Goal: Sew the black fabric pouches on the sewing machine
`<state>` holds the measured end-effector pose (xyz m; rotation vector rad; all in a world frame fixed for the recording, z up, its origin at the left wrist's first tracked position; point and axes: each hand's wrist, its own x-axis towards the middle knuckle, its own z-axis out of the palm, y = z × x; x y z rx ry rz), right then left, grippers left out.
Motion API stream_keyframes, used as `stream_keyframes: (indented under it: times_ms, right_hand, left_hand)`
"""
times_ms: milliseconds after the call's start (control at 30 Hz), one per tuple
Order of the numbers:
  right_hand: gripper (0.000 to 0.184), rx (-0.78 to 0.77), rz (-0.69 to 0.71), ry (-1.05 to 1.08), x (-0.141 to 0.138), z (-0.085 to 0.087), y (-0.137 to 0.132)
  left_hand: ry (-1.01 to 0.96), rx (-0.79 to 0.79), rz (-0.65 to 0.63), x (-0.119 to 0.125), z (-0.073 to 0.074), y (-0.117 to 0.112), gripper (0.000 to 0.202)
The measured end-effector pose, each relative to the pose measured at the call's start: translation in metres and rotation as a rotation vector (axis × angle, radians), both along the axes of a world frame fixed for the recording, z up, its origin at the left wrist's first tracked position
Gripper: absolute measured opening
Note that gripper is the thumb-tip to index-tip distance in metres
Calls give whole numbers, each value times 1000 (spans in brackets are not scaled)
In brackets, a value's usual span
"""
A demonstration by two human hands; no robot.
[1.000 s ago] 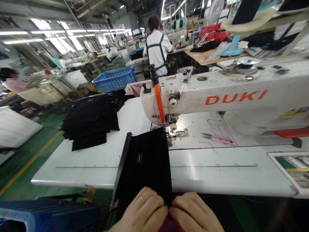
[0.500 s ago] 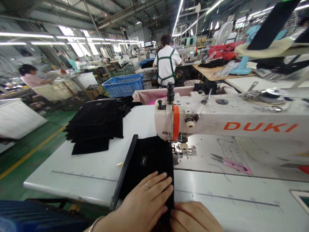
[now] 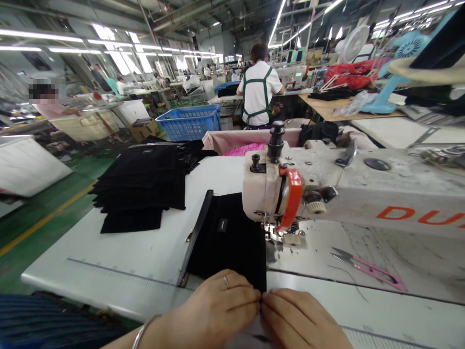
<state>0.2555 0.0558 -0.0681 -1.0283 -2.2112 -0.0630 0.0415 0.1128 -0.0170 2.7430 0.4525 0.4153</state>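
A pile of black cloth pieces [image 3: 141, 177] sits on a white table [image 3: 169, 237]; to its right, a dark strip [image 3: 199, 225] borders a black panel [image 3: 232, 247] lying flat before the worker. The panel looks light and soft, apt to slide or pucker, the strip likely stiffer. The left hand [image 3: 221, 305] and right hand [image 3: 300, 315], fingertips meeting, pinch its near right edge, a sensible hold, near the sewing machine [image 3: 348, 189]. Pink snips [image 3: 374, 271] lie farther right.
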Motion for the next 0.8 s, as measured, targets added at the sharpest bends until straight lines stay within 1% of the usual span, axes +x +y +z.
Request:
stream_keyframes:
  times_ms: [200, 400, 600, 700, 800]
  right_hand:
    - [34, 26, -9, -1, 4, 8, 20]
    - [28, -95, -1, -69, 8, 13, 34]
    - [25, -175, -57, -175, 11, 23, 53]
    - [29, -159, -77, -213, 12, 23, 63]
    - [31, -160, -104, -235, 14, 19, 71]
  left_hand:
    - [1, 24, 4, 1, -8, 21, 22]
    - [0, 56, 13, 3, -11, 42, 26]
    - [9, 96, 67, 9, -17, 64, 24]
    - [-3, 111, 75, 12, -19, 75, 23]
    - [-31, 132, 88, 16, -20, 86, 22]
